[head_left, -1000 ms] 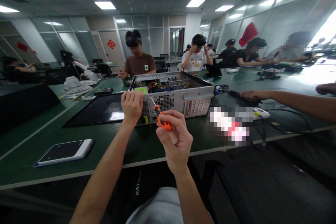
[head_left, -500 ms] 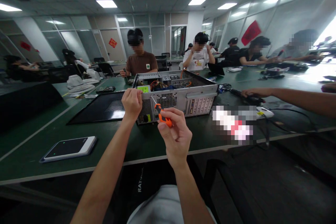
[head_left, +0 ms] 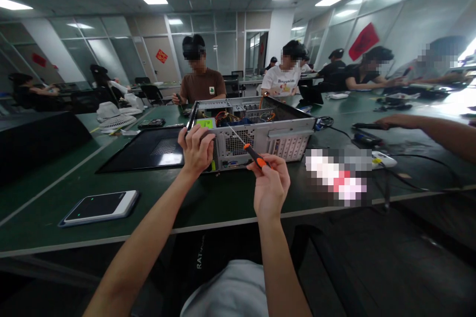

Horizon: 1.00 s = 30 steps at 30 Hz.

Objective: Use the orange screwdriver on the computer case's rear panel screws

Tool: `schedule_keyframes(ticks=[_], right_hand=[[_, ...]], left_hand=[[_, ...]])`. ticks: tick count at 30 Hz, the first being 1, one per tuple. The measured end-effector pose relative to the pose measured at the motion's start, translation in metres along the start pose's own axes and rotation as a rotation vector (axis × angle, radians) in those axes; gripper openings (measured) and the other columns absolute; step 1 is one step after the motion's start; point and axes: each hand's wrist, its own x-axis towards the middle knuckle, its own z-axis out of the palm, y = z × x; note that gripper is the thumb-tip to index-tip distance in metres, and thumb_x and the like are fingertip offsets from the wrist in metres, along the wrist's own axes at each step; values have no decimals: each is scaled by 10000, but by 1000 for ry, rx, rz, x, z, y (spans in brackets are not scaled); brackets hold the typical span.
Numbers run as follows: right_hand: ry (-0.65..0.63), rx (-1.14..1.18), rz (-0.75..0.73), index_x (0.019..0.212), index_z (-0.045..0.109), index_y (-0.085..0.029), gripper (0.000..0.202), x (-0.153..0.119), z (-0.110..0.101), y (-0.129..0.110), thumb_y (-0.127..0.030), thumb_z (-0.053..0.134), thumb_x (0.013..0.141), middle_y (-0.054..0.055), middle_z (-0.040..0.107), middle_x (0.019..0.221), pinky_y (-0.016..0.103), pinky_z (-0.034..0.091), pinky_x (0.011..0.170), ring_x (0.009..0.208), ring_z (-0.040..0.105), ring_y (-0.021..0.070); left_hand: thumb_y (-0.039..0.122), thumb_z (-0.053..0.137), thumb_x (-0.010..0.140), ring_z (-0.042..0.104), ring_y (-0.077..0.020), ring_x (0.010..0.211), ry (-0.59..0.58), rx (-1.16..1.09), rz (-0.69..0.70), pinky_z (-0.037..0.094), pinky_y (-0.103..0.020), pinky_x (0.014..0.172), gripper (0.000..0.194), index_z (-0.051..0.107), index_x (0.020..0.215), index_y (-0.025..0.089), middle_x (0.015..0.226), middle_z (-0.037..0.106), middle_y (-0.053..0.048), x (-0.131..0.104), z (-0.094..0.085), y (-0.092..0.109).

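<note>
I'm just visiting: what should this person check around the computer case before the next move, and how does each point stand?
1. Screwdriver held in the right hand: ok, it is between the fingers.
2. Left hand at the computer case: ok, at its near left corner.
3. Top of the case open: ok, wires show inside.
4. Screwdriver tip touching the case: cannot tell, too small.
5. Black panel lying flat: ok, on the table left of the case.
6. Co-worker's hand away from the case: ok, off to the right.
</note>
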Motion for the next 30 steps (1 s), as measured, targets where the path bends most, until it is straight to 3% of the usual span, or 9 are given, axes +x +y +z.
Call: schedule_keyframes(ticks=[3, 5, 7, 9, 12, 15, 21, 30], right_hand=[[32, 45, 83, 860, 648, -206, 140, 5, -4, 0, -178, 641, 723, -32, 636, 816, 292, 577, 628, 590, 630, 102], [51, 44, 118, 848, 629, -209, 171, 5, -6, -1, -158, 641, 686, -44, 626, 784, 282, 567, 621, 587, 625, 99], [70, 34, 135, 821, 611, -207, 174, 5, -7, -1, -146, 648, 663, -51, 615, 765, 273, 558, 630, 595, 620, 95], [75, 30, 143, 791, 596, -203, 155, 3, -7, 0, -147, 654, 659, -53, 602, 743, 265, 543, 636, 599, 611, 91], [73, 36, 146, 765, 580, -200, 126, 2, -5, 3, -155, 656, 676, -52, 586, 724, 251, 513, 625, 598, 597, 86], [68, 33, 142, 761, 576, -200, 125, 1, -4, 4, -153, 656, 677, -54, 579, 725, 248, 500, 626, 598, 593, 84], [64, 39, 158, 746, 595, -198, 121, 0, -1, -1, -153, 663, 656, -56, 586, 708, 255, 495, 625, 592, 592, 91], [74, 26, 154, 747, 591, -200, 122, 0, -1, 1, -163, 671, 663, -49, 583, 754, 257, 491, 627, 609, 586, 90]], left_hand=[[298, 529, 979, 567, -301, 1275, -106, -6, 50, 277, -577, 1134, 166, 676, 1028, 240, 1199, 682, -118, -4, -6, -2], [290, 559, 967, 647, -277, 1117, -213, 12, 193, 402, -506, 1010, 158, 704, 997, 237, 1084, 719, -108, -10, -16, -4], [271, 545, 973, 682, -226, 908, -362, 6, 368, 470, -400, 834, 187, 726, 968, 226, 924, 731, -80, -18, -28, -3], [266, 502, 993, 668, -187, 750, -554, 5, 444, 461, -323, 678, 249, 740, 950, 208, 812, 717, -57, -27, -40, 1], [358, 456, 1035, 675, -184, 667, -815, 115, 287, 435, -288, 562, 365, 759, 937, 180, 837, 732, -79, -37, -51, 13], [488, 454, 1039, 727, -237, 741, -952, 219, 86, 470, -303, 570, 443, 760, 1049, 168, 988, 761, -111, -36, -54, 28], [447, 461, 1047, 760, -288, 889, -1061, 231, -88, 532, -336, 692, 395, 762, 1080, 193, 1059, 779, -114, -26, -47, 48], [312, 439, 1048, 764, -262, 889, -1046, 166, -147, 562, -334, 724, 349, 770, 1115, 224, 1104, 788, -82, -30, -44, 44]])
